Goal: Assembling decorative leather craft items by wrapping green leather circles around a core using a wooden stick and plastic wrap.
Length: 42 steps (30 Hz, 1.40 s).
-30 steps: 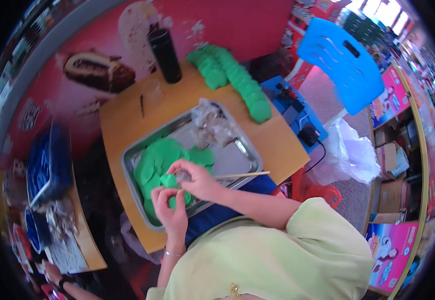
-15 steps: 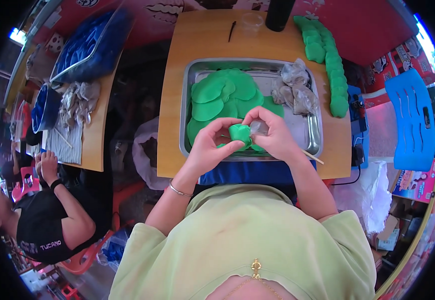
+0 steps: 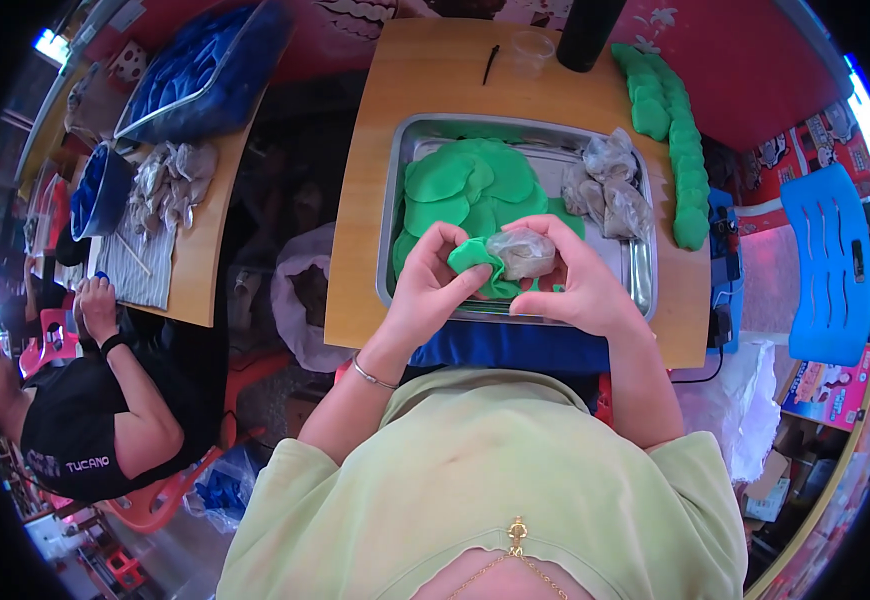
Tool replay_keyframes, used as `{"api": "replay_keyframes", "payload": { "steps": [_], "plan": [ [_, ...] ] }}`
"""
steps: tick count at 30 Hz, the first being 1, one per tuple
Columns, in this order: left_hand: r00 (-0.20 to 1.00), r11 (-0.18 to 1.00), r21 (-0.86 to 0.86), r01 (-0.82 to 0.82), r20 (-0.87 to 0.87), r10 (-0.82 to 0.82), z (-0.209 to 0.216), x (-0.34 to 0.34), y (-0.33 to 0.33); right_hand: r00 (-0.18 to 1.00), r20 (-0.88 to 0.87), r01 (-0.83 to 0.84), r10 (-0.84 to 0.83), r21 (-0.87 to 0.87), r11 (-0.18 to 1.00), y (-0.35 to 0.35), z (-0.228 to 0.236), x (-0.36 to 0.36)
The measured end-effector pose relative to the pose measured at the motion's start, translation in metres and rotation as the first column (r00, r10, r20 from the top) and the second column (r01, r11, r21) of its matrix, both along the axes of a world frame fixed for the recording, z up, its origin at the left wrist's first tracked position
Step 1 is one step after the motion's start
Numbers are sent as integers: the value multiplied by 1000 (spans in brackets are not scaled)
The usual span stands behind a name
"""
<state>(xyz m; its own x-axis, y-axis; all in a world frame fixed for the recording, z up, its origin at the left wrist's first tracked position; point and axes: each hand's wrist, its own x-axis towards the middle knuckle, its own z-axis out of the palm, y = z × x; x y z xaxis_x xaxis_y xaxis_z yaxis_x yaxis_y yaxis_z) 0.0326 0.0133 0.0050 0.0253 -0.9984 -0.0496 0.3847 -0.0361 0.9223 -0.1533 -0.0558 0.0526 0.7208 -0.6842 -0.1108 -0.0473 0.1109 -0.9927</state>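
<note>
Over the near edge of a metal tray (image 3: 395, 215), both my hands are raised close together. My left hand (image 3: 430, 280) pinches a gathered piece of thin green sheet (image 3: 473, 257) between thumb and fingers. Fingers curled round it, my right hand (image 3: 580, 280) grips a greyish lump in clear plastic (image 3: 523, 253), which touches the green piece. Below them in the tray lie overlapping round green sheets (image 3: 470, 185). More plastic-wrapped greyish lumps (image 3: 610, 185) sit at the tray's right side.
Overlapping green rounds (image 3: 690, 180) line the table's right edge. At the far end stand a black cylinder (image 3: 587, 35) and a clear cup (image 3: 532, 48). A blue plastic chair (image 3: 825, 265) is at right. Another person (image 3: 105, 420) sits left, beside a table with blue containers (image 3: 95, 195).
The plastic-wrapped lump now shows in my right hand beside the green piece. The green piece has tilted over toward the left. The whole view has shifted slightly.
</note>
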Motion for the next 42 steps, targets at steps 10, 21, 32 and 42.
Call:
{"api": "replay_keyframes", "payload": {
  "steps": [10,21,32,42],
  "plan": [
    [996,999,-32,25,-87,-28,6,-2,1,968,-187,81,-169,-404,911,4,8,9],
    [985,987,-150,62,166,-37,-1,3,-1,991,-92,32,-98,-549,835,-4,4,3],
    [880,936,-334,-112,404,249,-8,0,0,973,-172,49,-153,-494,868,6,17,6],
    [824,852,-515,-90,442,354,-22,-9,-1,940,-211,105,-267,-566,818,8,4,11]
  ]
}}
